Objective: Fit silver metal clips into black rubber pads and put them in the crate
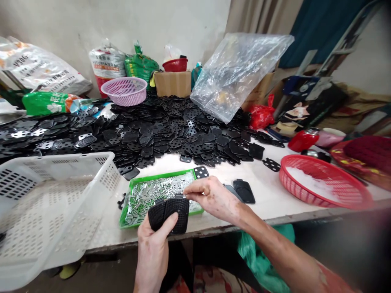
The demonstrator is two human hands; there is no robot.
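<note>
My left hand (154, 240) grips a small stack of black ribbed rubber pads (170, 213), thumb pressed across their face, over the table's front edge. My right hand (210, 196) is pinched at the top edge of those pads, fingers together on something too small to name. Just behind lies a green tray (132, 188) filled with several small silver metal clips. A large heap of black plastic plates (171, 130) covers the middle and left of the table. Two loose black pads (243, 190) rest to the right of my right hand.
A white perforated basket (55, 203) stands at the front left. A red basket (324, 183) holding white material sits at the right. At the back are a pink basket (124, 90), a cardboard box (172, 83), filled sacks and a clear plastic bag (238, 73).
</note>
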